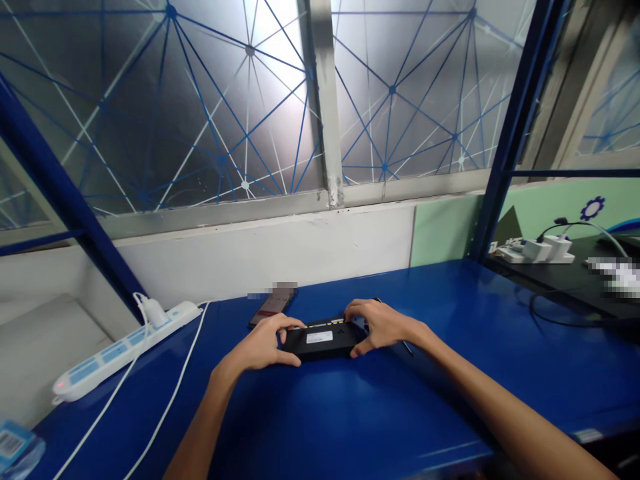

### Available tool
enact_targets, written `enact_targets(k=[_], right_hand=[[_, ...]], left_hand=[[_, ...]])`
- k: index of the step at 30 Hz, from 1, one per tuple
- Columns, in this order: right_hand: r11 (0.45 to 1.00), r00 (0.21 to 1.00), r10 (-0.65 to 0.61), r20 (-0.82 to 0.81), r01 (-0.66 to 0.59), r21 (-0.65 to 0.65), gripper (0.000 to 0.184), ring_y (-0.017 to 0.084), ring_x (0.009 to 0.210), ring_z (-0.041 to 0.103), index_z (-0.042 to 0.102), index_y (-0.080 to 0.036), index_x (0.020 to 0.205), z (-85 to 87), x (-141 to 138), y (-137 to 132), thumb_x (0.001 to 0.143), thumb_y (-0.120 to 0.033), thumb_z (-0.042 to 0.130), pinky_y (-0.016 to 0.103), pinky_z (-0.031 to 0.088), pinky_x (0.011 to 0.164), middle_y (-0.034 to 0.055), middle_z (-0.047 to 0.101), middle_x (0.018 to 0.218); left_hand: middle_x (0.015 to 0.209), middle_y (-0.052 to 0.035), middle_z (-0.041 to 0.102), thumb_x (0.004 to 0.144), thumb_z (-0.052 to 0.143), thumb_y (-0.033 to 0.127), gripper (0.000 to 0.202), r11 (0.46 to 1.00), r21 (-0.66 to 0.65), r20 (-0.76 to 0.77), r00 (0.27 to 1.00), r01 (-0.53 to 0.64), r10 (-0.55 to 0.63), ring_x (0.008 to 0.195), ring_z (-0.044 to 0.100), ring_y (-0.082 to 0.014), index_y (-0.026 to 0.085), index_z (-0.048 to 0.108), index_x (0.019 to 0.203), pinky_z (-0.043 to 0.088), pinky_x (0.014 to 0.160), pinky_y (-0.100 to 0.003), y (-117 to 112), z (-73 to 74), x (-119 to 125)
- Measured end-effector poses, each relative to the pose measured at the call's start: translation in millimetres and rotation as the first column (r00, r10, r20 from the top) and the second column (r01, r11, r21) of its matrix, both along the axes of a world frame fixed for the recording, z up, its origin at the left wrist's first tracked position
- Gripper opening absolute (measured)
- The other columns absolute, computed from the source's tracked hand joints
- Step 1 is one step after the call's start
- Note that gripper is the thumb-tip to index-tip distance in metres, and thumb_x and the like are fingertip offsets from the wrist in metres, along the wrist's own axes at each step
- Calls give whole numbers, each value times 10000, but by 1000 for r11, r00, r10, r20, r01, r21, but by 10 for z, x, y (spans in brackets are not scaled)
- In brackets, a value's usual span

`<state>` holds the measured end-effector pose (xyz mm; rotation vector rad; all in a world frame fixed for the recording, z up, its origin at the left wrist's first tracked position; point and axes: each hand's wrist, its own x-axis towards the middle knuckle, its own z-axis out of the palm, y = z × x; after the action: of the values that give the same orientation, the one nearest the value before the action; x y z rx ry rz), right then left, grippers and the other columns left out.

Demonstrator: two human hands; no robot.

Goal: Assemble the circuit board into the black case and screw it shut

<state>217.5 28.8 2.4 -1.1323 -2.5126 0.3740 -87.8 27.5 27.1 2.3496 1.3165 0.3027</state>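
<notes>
A flat black box [333, 349] with a white label on its face and a row of small yellow marks along its far edge is held between both hands, over the blue table. My left hand [267, 341] grips its left end, thumb on the near side and fingers at the far side. At the right end, my right hand [375, 327] holds it the same way. Whether the box rests on the table, I cannot tell. Just behind my left hand lies a smartphone [274, 303]. A thin dark rod [408, 348] is partly hidden beneath my right hand.
On the left, a white power strip [125, 347] with a plug and white cables lies on the blue table [320, 420]. A clear item with a blue label [17, 447] is at the lower left. Blue posts frame both sides; chargers [547, 248] stand at far right.
</notes>
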Motion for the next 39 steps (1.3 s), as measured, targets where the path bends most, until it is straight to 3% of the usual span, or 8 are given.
enact_targets(k=[5, 13, 18, 28, 39], right_hand=[[999, 1000, -29, 7, 29, -41, 649, 288, 951, 619, 615, -201, 1025, 37, -13, -37, 547, -604, 789, 409, 445, 868, 84, 642, 1123], [999, 1000, -23, 7, 23, -45, 635, 285, 939, 625, 633, -198, 978, 45, -16, -23, 538, -630, 783, 427, 425, 910, 77, 649, 1137], [998, 999, -16, -27, 14, -66, 603, 278, 935, 621, 635, -199, 934, 44, -3, -12, 534, -625, 786, 429, 419, 915, 65, 651, 1121], [968, 990, -71, -122, 39, -247, 578, 287, 1063, 582, 650, -211, 921, 90, -5, -40, 497, -570, 813, 350, 461, 864, 58, 636, 1198], [907, 970, -53, -238, -53, -417, 434, 292, 1176, 551, 660, -198, 781, 157, 7, -43, 528, -504, 837, 370, 421, 991, 63, 633, 1247]], left_hand=[[974, -10, 576, 592, 803, 405, 664, 999, -38, 41, 999, 12, -10, 803, 532, -173, 273, 613, 1214, 443, 707, -258, -20, -7, 3], [1079, -29, 564, 597, 795, 463, 841, 998, -67, -3, 1000, -15, 14, 901, 536, -201, 306, 494, 1366, 453, 754, -277, 12, -35, -53], [1093, -32, 573, 614, 786, 470, 828, 998, -66, 6, 1000, 0, 0, 938, 542, -214, 296, 496, 1370, 442, 773, -287, 8, -20, -71], [1151, -35, 547, 645, 758, 382, 833, 985, -171, 54, 998, 25, -15, 1001, 523, -212, 333, 423, 1406, 442, 763, -275, -20, 27, -86], [1228, -38, 543, 615, 798, 464, 915, 985, -172, 47, 999, 28, -20, 1055, 499, -237, 377, 387, 1428, 436, 791, -296, -11, -21, -81]])
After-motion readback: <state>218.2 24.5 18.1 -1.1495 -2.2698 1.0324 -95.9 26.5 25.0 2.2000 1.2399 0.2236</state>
